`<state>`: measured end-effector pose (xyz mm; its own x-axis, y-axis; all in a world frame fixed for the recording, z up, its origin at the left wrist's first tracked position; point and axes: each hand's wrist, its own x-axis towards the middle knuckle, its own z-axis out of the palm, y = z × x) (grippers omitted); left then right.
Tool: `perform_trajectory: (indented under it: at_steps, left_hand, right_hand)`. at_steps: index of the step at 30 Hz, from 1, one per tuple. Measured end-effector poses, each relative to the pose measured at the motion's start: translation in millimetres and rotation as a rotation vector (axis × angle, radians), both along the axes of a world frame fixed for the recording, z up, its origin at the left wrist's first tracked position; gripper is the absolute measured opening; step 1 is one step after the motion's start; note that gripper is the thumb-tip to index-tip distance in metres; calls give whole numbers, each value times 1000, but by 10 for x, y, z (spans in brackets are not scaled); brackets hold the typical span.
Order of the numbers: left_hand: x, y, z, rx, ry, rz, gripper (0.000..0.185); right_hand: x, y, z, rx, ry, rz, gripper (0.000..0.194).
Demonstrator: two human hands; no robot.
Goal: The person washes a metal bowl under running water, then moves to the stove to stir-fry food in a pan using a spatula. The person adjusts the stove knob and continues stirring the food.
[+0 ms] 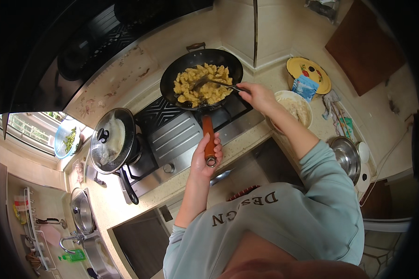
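Note:
A black wok point(167, 75) sits on the right side of the gas stove, filled with golden battered fried pieces point(216, 75). My left hand point(204, 153) grips the wok's orange-brown handle point(207, 130), which points towards me. In my right hand point(256, 96) is the dark handle of a metal spatula point(220, 83), its blade down among the fried pieces. Just right of that forearm stands a white bowl point(310, 111) of pale batter mixture point(295, 106), partly covered by the arm.
A glass-lidded black pan point(113, 139) occupies the left burner, handle towards me. Behind the batter bowl are a blue packet point(304, 87) and a yellow floral lid point(319, 75). Steel bowls point(345, 158) stand at right. A sink point(101, 256), faucet point(70, 240) and greens bowl point(61, 141) are left.

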<state>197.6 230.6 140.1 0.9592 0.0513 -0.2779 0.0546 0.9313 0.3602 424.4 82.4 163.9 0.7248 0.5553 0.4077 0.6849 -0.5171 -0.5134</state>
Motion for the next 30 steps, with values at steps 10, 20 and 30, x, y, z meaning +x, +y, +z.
perform_trajectory:
  at_steps: [10,20,30]
  left_hand:
    - [10,16,-16,-35,-9,-10,31]
    - [8,20,-10,-25,-12,-28,30]
    - [8,17,5,-25,6,-15,30]
  right_hand:
    - [-105,-578,662,-101,106,-70,28]
    - [-150,-965,762,16,190,-5,28]
    - [186,-807,532,154,113,-27,30]
